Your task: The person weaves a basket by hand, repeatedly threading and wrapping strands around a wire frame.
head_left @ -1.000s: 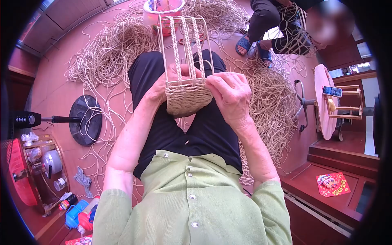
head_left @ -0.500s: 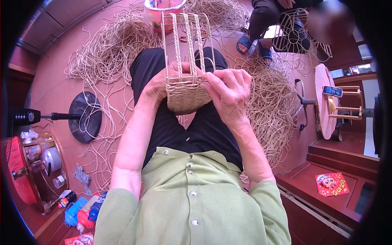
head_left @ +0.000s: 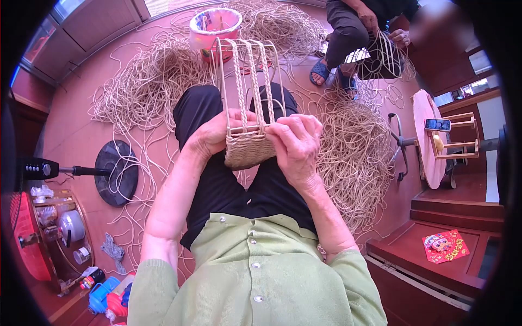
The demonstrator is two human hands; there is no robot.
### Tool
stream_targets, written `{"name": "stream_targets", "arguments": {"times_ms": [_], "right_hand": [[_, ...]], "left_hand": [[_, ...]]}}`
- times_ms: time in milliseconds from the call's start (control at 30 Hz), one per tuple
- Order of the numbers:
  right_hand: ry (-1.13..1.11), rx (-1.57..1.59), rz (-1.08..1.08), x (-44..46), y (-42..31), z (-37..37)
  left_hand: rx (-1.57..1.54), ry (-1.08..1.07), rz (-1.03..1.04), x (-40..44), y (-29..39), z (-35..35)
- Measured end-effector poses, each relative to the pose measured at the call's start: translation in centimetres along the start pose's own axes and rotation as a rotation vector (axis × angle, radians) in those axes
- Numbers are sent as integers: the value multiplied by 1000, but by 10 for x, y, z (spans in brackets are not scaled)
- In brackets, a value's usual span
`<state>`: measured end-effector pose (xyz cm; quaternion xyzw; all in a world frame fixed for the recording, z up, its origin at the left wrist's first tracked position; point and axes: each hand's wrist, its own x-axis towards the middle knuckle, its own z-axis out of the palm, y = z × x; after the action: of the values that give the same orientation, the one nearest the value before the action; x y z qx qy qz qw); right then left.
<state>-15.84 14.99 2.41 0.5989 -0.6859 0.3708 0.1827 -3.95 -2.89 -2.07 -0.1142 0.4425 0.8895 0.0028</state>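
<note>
A partly woven basket [head_left: 249, 149] rests between my knees, its bare frame bars and braided uprights pointing away from me. My left hand [head_left: 217, 130] is closed on the basket's left side, its fingertips reaching inside behind the weave. At the right end of the top woven row, my right hand [head_left: 295, 142] pinches the strand or edge with thumb and fingers. The strand itself is too small to make out.
Heaps of loose cord [head_left: 356, 163] cover the floor on both sides. A pink bucket [head_left: 216, 27] stands beyond the basket. At upper right a co-worker holds another wire frame [head_left: 380, 57]. A round black base [head_left: 116, 173] lies left.
The basket and both my hands sit lower in the view. My right hand has shifted left along the woven edge. The co-worker's hands and frame have moved.
</note>
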Motion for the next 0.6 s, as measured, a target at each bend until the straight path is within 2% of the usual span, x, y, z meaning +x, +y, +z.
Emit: {"name": "stream_targets", "arguments": {"times_ms": [67,167,200,233,300,333,433,467,600], "right_hand": [[17,133,-57,11,-26,-6],[6,632,-365,6,-107,-15],[-19,800,-468,0,-133,-15],[-86,777,-566,0,-142,-23],[-114,677,-490,5,-112,-25],[13,642,-360,8,-92,-13],[49,452,-106,18,-37,-16],[-1,368,-12,13,-29,-14],[-11,255,-33,10,-25,9]], "left_hand": [[-25,58,-5,-6,-2,-2],[-122,84,-1,-21,-5,-1],[-142,130,71,-24,-6,3],[-117,89,114,-29,-1,6],[-100,105,166,-33,-4,8],[-100,120,185,-33,-10,6],[-157,91,177,-39,-7,11],[-169,102,157,-39,-8,9],[-169,72,138,-40,-13,1]]}}
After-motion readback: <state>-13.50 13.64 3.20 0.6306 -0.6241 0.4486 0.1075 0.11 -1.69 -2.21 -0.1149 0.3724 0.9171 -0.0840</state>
